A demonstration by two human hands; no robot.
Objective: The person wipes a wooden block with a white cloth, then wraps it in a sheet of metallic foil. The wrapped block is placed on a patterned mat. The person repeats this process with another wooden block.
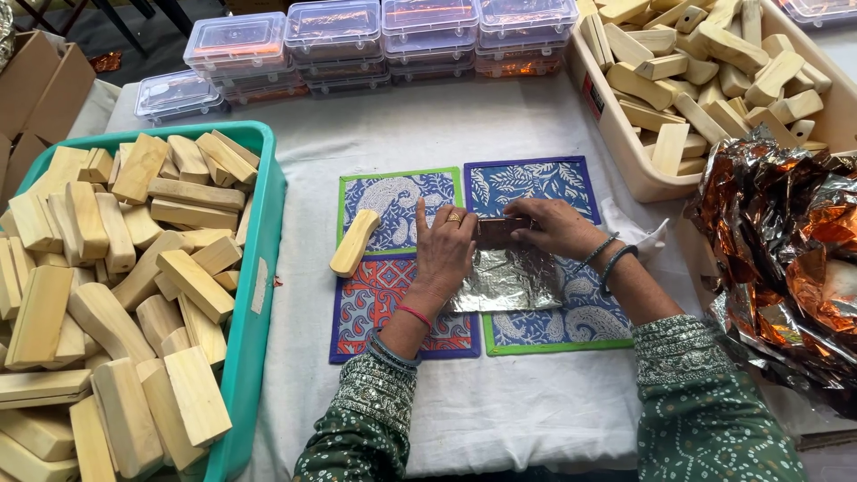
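Left hand (444,252) flat, fingers spread, pinning foil sheet (505,278) on patterned mats (536,183) mid-surface. Right hand (553,226) pinches the foil's far edge over a wrapped piece, keeping the fold tight. Loose wooden block (354,242) lies just left; teal bin (261,268) beyond.

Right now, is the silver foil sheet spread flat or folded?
Partly folded: the foil sheet lies on the mats while both hands press its far edge over something.

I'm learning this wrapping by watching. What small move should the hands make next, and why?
Probably roll the covered piece toward the body. Both hands, left hand and right hand, press the foil sheet at its far edge, and most of the sheet lies flat and unwrapped nearer the person.
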